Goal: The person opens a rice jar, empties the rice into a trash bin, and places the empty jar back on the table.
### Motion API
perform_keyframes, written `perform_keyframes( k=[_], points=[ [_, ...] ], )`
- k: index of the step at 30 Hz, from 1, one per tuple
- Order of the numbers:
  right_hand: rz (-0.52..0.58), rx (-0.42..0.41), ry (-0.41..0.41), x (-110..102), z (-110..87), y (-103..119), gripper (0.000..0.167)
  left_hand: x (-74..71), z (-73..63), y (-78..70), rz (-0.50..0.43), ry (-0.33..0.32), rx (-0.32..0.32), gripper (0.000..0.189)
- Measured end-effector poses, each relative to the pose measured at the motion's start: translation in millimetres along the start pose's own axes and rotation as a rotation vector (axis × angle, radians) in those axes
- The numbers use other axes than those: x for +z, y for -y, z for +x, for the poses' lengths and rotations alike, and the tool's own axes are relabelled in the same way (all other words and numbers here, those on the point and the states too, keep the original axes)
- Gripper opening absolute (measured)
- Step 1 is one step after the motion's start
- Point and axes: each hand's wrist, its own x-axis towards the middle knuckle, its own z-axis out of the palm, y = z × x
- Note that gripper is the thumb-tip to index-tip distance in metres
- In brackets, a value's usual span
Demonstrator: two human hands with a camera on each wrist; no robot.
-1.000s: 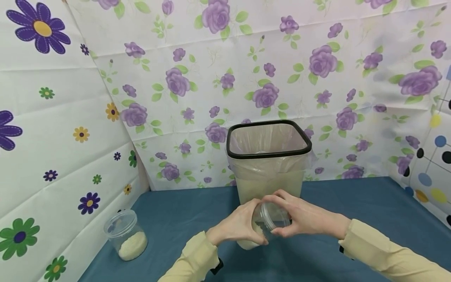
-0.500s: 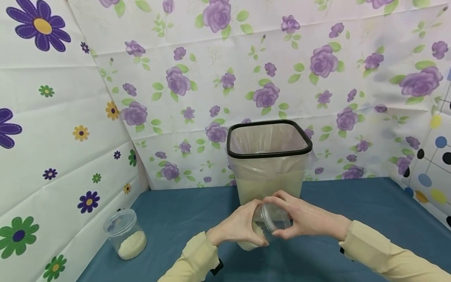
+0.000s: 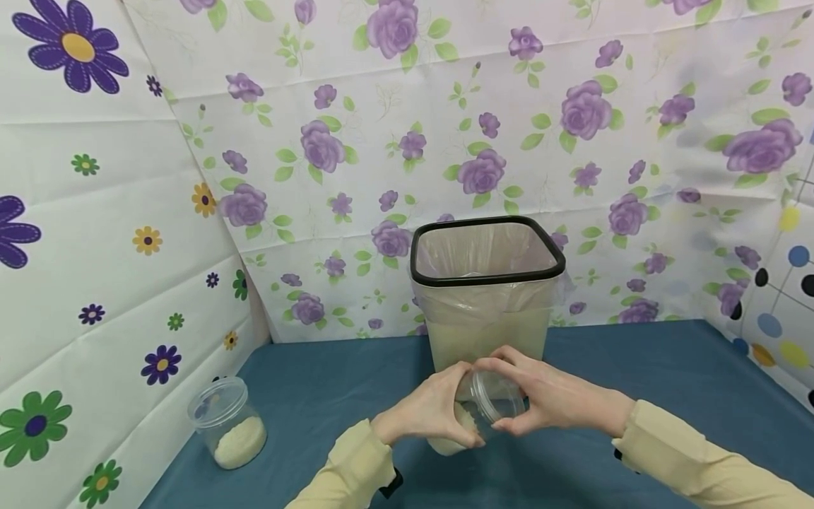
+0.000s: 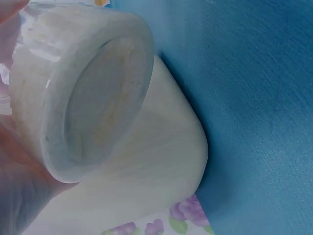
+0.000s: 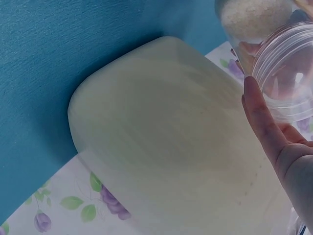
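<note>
A clear plastic jar with pale, rice-like grains in it is held tilted on its side, in front of the bin. My left hand grips the jar's body, thumb below and fingers above. In the left wrist view the round base of the jar faces the camera. On the other end, my right hand holds the clear screw lid between thumb and fingers. The right wrist view shows the ridged edge of the lid beside the right fingers, with grains visible in the jar.
A cream bin with a black rim and clear liner stands right behind the hands. Another clear jar, lidded and partly filled with pale grains, sits at the left edge of the blue-covered table. Flowered sheets hang behind and beside it.
</note>
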Motion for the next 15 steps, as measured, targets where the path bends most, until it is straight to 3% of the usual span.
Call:
perform_keyframes(
  k=[15],
  points=[
    [-0.037, -0.036, 0.007, 0.9, 1.1, 3.2, 0.066, -3.1, -1.4, 2.0, -0.076, 0.083, -0.022, 0.077]
  ],
)
